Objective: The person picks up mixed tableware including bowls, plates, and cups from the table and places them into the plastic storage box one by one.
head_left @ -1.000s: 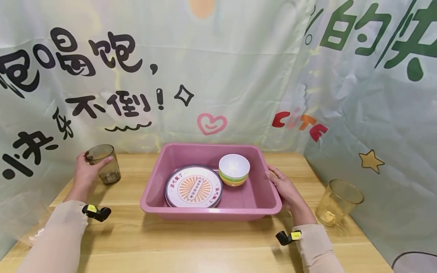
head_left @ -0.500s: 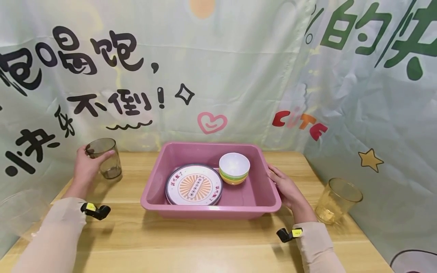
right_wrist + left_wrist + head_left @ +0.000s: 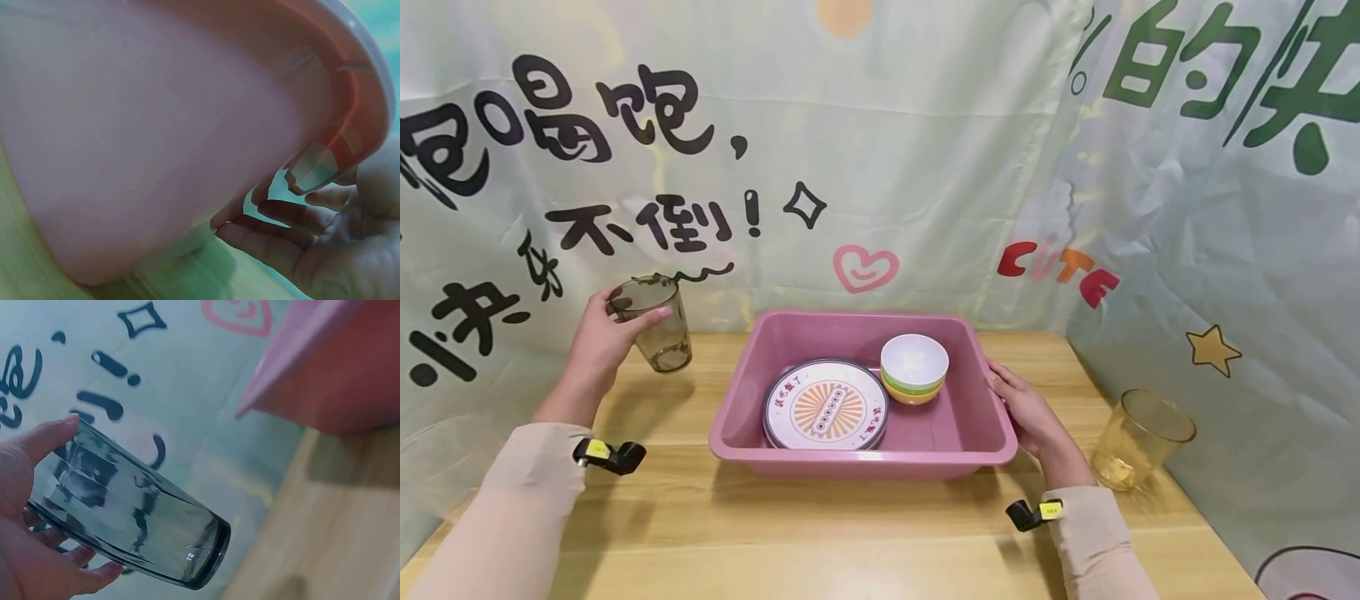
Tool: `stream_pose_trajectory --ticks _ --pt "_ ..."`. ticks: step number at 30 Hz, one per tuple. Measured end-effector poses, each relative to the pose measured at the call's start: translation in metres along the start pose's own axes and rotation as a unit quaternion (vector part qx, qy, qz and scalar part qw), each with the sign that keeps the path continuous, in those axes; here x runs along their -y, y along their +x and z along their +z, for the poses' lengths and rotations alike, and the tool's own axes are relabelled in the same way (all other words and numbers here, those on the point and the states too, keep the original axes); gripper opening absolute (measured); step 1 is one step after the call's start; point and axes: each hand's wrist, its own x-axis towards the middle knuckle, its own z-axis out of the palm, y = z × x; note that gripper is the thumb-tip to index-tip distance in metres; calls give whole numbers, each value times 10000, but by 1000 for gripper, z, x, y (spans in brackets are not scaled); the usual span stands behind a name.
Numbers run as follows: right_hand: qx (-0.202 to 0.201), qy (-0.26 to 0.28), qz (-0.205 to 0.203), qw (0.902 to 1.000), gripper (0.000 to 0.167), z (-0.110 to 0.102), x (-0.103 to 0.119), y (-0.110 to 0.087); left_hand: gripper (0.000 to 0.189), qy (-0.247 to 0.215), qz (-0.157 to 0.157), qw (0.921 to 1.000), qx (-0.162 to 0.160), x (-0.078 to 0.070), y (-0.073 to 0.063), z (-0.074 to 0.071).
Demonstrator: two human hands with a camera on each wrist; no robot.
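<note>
My left hand (image 3: 606, 337) grips a grey see-through drinking glass (image 3: 666, 333) near its rim, thumb on one side and fingers round the other. The glass tilts slightly above the table, left of the pink basin (image 3: 863, 464); its thick base (image 3: 215, 556) points toward the basin's side in the left wrist view. At the basin's right edge, my right hand (image 3: 1030, 417) holds the rim. Its fingers (image 3: 269, 240) reach beneath the rim to the outer wall, while the thumb is mostly hidden. Inside the basin lie stacked round plates (image 3: 826, 407) and stacked bowls (image 3: 914, 367).
A yellow see-through glass (image 3: 1138, 442) stands to the right, beyond my right wrist. Faint clear plastic (image 3: 441, 458) shows at the far left. Printed cloth (image 3: 925, 167) hangs behind and beside the wooden table (image 3: 820, 533).
My left hand has raised the grey glass and moved it rightward, closer to the basin. My right hand stays at the basin's edge.
</note>
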Motion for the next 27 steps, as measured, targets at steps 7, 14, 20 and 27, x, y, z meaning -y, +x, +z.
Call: stream_pose_trajectory --ticks 7,14,20,27 --pt "6 -15 18 10000 55 0 1 0 93 -184 336 9988 312 -21 -5 8" --pt "56 12 29 10000 56 -1 0 1 75 -795 717 9928 545 -43 -10 19" --pt "79 2 40 10000 55 -1 -3 2 81 -981 657 9903 734 -58 -21 32" --pt "114 -25 -2 9999 56 -1 1 4 84 -841 746 9899 868 -75 -24 48"
